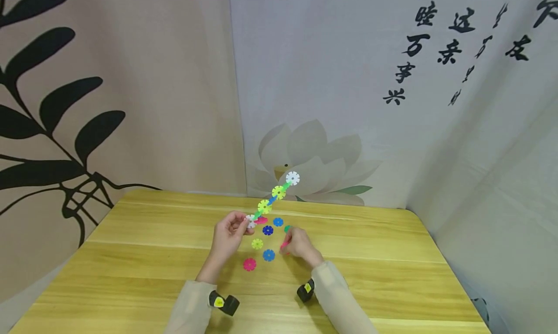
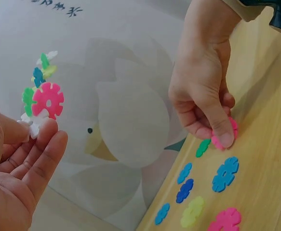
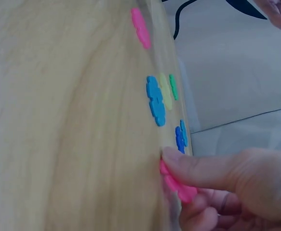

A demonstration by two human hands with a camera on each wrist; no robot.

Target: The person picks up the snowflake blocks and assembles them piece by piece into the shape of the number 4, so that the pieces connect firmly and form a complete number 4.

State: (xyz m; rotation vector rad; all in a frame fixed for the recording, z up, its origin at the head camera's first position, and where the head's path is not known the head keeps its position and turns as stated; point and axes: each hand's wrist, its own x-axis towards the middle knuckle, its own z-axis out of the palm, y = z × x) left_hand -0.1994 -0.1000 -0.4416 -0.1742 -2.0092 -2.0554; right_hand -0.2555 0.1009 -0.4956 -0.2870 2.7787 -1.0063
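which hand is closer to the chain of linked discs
Left: the left hand pinches the chain at its lower end. The right hand is apart from it, to the right, pinching a pink disc.

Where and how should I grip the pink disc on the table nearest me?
Probably pinch the pink disc by opposite edges of its notched rim, from above, coming from its near left side. It is thin and lies flat on the table, with the yellow disc beyond it and a light blue disc to its right.
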